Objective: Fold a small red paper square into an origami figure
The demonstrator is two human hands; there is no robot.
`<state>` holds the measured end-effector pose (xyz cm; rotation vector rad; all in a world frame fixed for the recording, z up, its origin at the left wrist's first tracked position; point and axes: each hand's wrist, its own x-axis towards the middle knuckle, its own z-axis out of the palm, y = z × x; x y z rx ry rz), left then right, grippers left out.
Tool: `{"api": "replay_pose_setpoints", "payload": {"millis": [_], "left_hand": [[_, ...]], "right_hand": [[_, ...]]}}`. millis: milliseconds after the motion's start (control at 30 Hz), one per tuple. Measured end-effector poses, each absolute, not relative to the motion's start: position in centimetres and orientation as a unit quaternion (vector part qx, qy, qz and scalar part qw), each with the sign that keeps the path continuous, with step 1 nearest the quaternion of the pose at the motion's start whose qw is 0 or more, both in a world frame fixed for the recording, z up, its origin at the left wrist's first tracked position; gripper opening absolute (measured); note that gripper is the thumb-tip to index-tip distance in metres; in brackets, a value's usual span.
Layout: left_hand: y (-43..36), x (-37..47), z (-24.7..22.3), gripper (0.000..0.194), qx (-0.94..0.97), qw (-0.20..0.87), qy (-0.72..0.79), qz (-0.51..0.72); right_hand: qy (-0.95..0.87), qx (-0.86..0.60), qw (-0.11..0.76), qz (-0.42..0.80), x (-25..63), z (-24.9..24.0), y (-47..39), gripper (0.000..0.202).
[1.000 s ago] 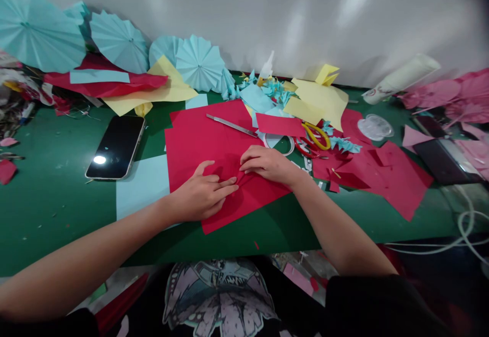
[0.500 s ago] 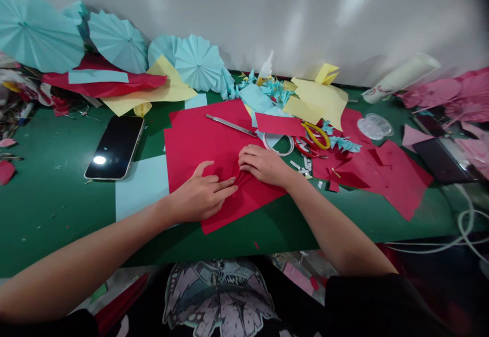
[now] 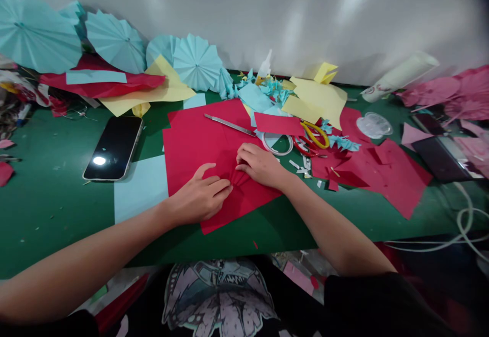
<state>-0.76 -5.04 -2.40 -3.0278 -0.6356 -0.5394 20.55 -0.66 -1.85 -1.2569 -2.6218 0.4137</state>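
On the green table (image 3: 84, 214), the left hand (image 3: 204, 194) and right hand (image 3: 257, 166) both pinch folded red paper (image 3: 240, 176).

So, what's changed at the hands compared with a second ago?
The right hand has shifted a little to the left, the left hand slightly the same way. The folded red paper between them shows its pleats more openly. Both hands' fingers are still at it. Phone and slim silver tool stayed put.
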Motion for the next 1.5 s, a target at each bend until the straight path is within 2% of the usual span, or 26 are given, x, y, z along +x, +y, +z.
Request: {"api": "replay_pose_setpoints", "payload": {"millis": [700,900,1167,1500], "left_hand": [[-5.4,-0.6,-2.0,0.023,-0.966,-0.048,-0.184,-0.175],[-5.5,-0.5,-2.1,0.025,-0.964,-0.058,-0.184,-0.182],[-5.6,-0.3,-2.0,0.028,-0.962,-0.064,-0.187,-0.188],[-5.8,-0.3,-2.3,0.027,-0.953,-0.077,-0.211,-0.202]], "right_hand": [[-0.84,-0.507,0.113,0.157,19.7,-1.6,-1.0,0.014],[-0.848,-0.483,0.123,0.18,20.1,-1.9,-0.9,0.032],[-0.819,-0.509,0.179,0.196,20.2,-2.3,0.6,0.024],[-0.812,-0.519,0.187,0.191,20.4,-2.6,0.8,0.022]]}}
